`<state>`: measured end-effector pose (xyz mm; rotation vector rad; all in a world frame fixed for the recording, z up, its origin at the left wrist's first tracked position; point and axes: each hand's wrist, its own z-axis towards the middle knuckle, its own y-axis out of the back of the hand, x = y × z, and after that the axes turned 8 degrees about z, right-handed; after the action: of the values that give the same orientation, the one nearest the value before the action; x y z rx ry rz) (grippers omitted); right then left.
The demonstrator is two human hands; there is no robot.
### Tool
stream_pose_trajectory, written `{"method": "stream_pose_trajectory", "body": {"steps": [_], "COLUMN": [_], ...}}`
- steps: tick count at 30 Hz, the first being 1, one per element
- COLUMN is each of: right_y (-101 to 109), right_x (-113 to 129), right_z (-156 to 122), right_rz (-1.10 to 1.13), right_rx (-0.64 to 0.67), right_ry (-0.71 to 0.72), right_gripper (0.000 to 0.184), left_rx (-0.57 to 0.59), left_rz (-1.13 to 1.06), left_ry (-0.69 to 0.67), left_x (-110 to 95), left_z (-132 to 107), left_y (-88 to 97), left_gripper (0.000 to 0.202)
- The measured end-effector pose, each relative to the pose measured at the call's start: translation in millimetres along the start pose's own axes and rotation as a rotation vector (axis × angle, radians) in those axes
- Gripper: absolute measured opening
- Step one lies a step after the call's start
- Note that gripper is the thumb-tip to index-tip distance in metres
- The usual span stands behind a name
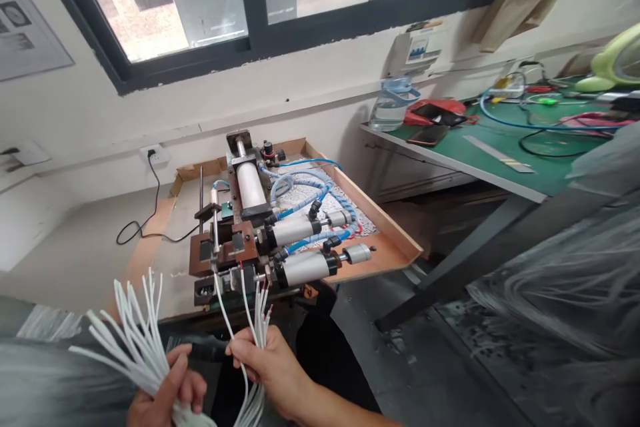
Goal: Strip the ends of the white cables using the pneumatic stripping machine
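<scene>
My left hand [167, 387] is closed around a thick bunch of white wires [135, 340], whose loose ends fan out up and to the left. A thinner bundle of white wires [259, 320] is gripped in my right hand [270, 363]; a few of its tips look reddish. One single wire [223, 307] runs up between my right thumb and finger to the front of a pneumatic machine [225, 273]. Another wire tip beside it also reaches the machine's front edge. Below my hands the bundles drop out of the picture.
Silver air cylinders [305, 267] and blue hoses [345, 203] sit in a wooden-edged tray [375, 213]. To the right, a green-topped table [450, 153] carries a water jug [393, 107], a phone [429, 135] and a ruler [500, 153]. A black power cord [157, 193] runs to a wall socket [155, 155].
</scene>
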<state>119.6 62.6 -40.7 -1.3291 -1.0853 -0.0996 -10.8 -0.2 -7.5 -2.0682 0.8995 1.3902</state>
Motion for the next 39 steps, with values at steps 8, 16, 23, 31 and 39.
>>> {"method": "stream_pose_trajectory", "body": {"steps": [8,16,23,31,39], "right_y": [8.9,7.3,-0.6,-15.4,-26.5], "right_x": [-18.3,-25.5,-24.3,3.1,4.0], "right_z": [-45.8,-64.4,-71.0,-50.1,-49.3], "right_rz": [-0.219,-0.237,-0.209,-0.228,-0.207], "right_rx": [0.156,0.287,0.256,0.048,0.092], "right_ry": [-0.134,-0.208,-0.177,0.059,0.074], "right_gripper": [0.026,0.028,0.028,0.021,0.013], "left_rx": [0.075,0.131,0.163,0.211,0.299], "left_rz": [0.032,0.069,0.066,0.113,0.179], "left_ry": [-0.095,-0.103,-0.102,-0.088,-0.054], "left_x": [-4.2,-2.4,3.4,8.0,13.2], "left_z": [-27.2,-45.5,-50.3,-52.0,-55.4], "left_y": [-14.1,-9.1,-0.4,5.2,9.1], "left_gripper": [0.026,0.021,0.017,0.017,0.016]}}
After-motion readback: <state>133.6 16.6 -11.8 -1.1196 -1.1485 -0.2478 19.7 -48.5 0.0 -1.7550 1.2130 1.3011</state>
